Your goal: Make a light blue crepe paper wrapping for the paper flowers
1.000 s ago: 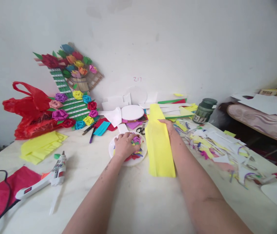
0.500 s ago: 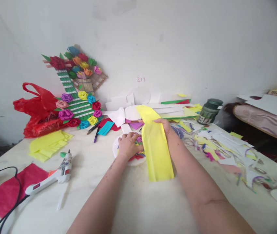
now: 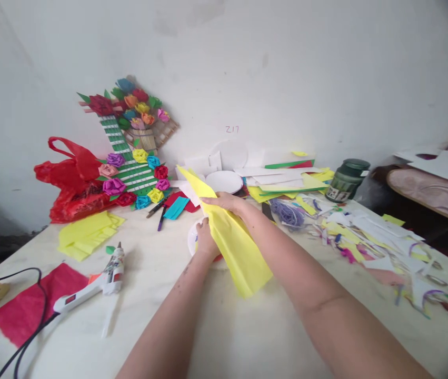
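Note:
A long yellow strip of crepe-like paper slants across the middle, its lower end hanging over the table's front. My right hand is closed on its upper part, the fingers lying over the paper. Beneath and to the left, my left hand is at a round white dish. Its visible fingers are curled, the rest lie behind the yellow strip, and what they grip is hidden. Only a little of the dish's coloured contents shows.
At left lie a glue gun, a dark pink sheet, yellow paper and a red plastic bag. A paper-flower decoration leans on the wall. At right are a dark green jar, purple string and scattered scraps.
My right hand has shifted left, tilting the yellow strip over the dish. My left hand's fingers, spread over the dish before, are now curled and partly covered. The view has turned slightly left.

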Demonstrator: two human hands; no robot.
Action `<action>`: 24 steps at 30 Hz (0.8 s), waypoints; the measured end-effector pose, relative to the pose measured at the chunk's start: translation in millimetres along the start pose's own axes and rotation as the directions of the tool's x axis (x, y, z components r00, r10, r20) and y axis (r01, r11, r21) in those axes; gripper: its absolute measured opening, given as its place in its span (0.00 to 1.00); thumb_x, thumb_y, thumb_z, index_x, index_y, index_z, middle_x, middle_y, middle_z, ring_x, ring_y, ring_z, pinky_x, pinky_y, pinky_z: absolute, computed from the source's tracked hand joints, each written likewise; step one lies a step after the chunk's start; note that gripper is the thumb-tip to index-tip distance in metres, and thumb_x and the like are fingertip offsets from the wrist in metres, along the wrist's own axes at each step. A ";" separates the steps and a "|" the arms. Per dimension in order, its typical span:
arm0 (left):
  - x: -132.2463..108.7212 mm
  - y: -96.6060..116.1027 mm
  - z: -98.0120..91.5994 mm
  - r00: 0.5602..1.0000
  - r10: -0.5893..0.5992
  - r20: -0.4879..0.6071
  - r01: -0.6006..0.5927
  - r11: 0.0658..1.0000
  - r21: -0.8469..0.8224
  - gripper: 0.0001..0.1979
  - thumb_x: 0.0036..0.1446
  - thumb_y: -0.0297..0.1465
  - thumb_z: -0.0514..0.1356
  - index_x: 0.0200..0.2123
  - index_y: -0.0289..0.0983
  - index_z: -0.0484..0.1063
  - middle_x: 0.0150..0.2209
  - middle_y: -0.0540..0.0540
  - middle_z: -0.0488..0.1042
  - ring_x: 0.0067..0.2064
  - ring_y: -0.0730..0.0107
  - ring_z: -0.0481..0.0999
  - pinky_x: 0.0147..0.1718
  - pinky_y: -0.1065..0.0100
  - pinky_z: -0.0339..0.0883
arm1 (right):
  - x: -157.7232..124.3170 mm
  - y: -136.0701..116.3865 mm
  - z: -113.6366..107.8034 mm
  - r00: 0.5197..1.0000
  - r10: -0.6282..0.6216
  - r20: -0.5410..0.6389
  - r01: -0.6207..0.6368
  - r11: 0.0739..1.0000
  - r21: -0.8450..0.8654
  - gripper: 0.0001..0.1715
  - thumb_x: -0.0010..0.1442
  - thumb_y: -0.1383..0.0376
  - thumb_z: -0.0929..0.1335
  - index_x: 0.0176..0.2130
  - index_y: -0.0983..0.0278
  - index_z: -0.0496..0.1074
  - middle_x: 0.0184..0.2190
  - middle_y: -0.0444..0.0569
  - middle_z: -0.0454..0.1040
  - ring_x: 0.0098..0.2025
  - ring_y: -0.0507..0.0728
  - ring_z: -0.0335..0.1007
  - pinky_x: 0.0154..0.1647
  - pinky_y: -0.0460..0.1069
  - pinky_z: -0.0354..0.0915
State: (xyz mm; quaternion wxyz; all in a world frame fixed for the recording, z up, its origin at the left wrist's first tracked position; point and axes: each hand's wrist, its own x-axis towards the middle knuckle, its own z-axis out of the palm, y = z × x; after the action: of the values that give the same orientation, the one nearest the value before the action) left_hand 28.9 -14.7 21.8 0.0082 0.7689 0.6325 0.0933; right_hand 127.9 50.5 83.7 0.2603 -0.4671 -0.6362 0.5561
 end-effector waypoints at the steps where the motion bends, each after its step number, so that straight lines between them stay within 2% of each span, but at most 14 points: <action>1: 0.5 0.1 1.1 1.000 0.012 -0.024 -0.012 1.000 -0.005 0.21 0.55 0.40 0.48 0.51 0.44 0.63 0.51 0.43 0.65 0.52 0.51 0.59 0.47 0.53 0.53 | 3.6 1.7 0.4 0.995 -0.008 -0.095 0.000 0.997 -0.081 0.29 0.42 0.47 0.70 0.38 0.64 0.69 0.32 0.53 0.74 0.31 0.61 0.71 0.32 0.53 0.66; 3: 1.0 0.6 3.1 0.997 0.036 -0.068 -0.037 0.999 -0.014 0.20 0.54 0.40 0.48 0.49 0.44 0.65 0.48 0.43 0.67 0.50 0.51 0.60 0.45 0.52 0.55 | 8.2 5.6 -2.1 0.973 -0.048 -0.225 -0.001 0.977 -0.212 0.30 0.42 0.45 0.69 0.37 0.64 0.69 0.33 0.53 0.74 0.32 0.61 0.70 0.34 0.53 0.65; 5: 0.8 1.3 4.5 0.994 0.051 -0.093 -0.053 0.998 -0.019 0.20 0.53 0.40 0.49 0.49 0.45 0.66 0.49 0.44 0.66 0.50 0.51 0.60 0.45 0.52 0.55 | 10.3 9.0 -6.9 0.957 -0.087 -0.277 0.003 0.957 -0.291 0.31 0.42 0.43 0.69 0.35 0.65 0.70 0.32 0.53 0.74 0.33 0.62 0.70 0.35 0.53 0.64; 7: 0.1 1.9 4.9 0.993 0.056 -0.102 -0.059 0.998 -0.022 0.21 0.52 0.40 0.50 0.49 0.46 0.65 0.51 0.45 0.64 0.51 0.52 0.60 0.45 0.52 0.54 | 11.0 11.6 -11.8 0.952 -0.099 -0.290 0.009 0.955 -0.296 0.31 0.42 0.44 0.69 0.35 0.65 0.70 0.29 0.52 0.74 0.33 0.61 0.70 0.36 0.53 0.64; 10: -0.3 1.8 4.4 0.993 0.057 -0.099 -0.059 0.998 -0.019 0.22 0.51 0.41 0.51 0.50 0.46 0.64 0.51 0.46 0.64 0.51 0.52 0.60 0.45 0.52 0.54 | 10.9 14.3 -15.9 0.967 -0.071 -0.245 0.041 0.991 -0.126 0.28 0.43 0.48 0.70 0.37 0.64 0.69 0.26 0.49 0.73 0.31 0.58 0.70 0.34 0.51 0.65; 13: 0.6 0.8 3.8 0.996 0.049 -0.073 -0.050 0.999 -0.008 0.21 0.53 0.42 0.49 0.50 0.45 0.64 0.49 0.44 0.67 0.49 0.51 0.61 0.44 0.52 0.54 | 9.9 15.5 -16.3 0.993 -0.075 -0.096 0.086 0.988 0.124 0.23 0.45 0.55 0.72 0.39 0.64 0.69 0.27 0.47 0.74 0.29 0.55 0.70 0.33 0.50 0.66; 16: 1.8 0.0 3.8 0.997 0.041 -0.068 -0.042 0.999 -0.010 0.21 0.55 0.41 0.47 0.52 0.46 0.62 0.50 0.44 0.66 0.50 0.51 0.60 0.45 0.52 0.53 | 8.4 15.7 -14.8 0.989 -0.137 0.049 0.113 0.935 0.337 0.20 0.45 0.61 0.72 0.39 0.64 0.68 0.29 0.48 0.75 0.30 0.56 0.71 0.33 0.51 0.67; 19: 2.3 -0.4 3.6 0.998 0.033 -0.054 -0.035 0.999 -0.023 0.22 0.55 0.41 0.48 0.53 0.45 0.61 0.51 0.43 0.66 0.50 0.52 0.59 0.46 0.53 0.52 | 6.7 17.2 -13.1 0.987 -0.159 0.026 0.130 0.883 0.451 0.18 0.47 0.64 0.71 0.40 0.65 0.68 0.28 0.48 0.75 0.29 0.56 0.72 0.33 0.51 0.68; 22: 2.6 -1.0 3.3 0.998 0.031 -0.046 -0.032 0.999 -0.027 0.22 0.54 0.40 0.50 0.51 0.42 0.63 0.49 0.41 0.67 0.50 0.51 0.60 0.45 0.54 0.53 | 4.6 21.9 -12.9 0.992 -0.123 0.041 0.081 0.835 0.544 0.15 0.53 0.61 0.67 0.39 0.67 0.68 0.28 0.50 0.75 0.30 0.56 0.72 0.35 0.50 0.68; 24: 3.0 -1.6 3.4 0.998 0.025 -0.055 -0.027 0.999 -0.034 0.20 0.55 0.39 0.49 0.50 0.42 0.65 0.48 0.41 0.68 0.50 0.51 0.60 0.45 0.54 0.53 | 3.3 26.9 -14.2 0.992 -0.092 0.088 0.023 0.811 0.584 0.19 0.57 0.55 0.63 0.39 0.68 0.69 0.29 0.52 0.75 0.32 0.56 0.72 0.37 0.51 0.68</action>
State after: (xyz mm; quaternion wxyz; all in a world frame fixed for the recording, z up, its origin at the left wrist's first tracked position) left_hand 28.4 -11.0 18.6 0.0028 0.7740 0.6207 0.1254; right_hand 146.8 58.5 61.0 0.3710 -0.3138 -0.4631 0.7412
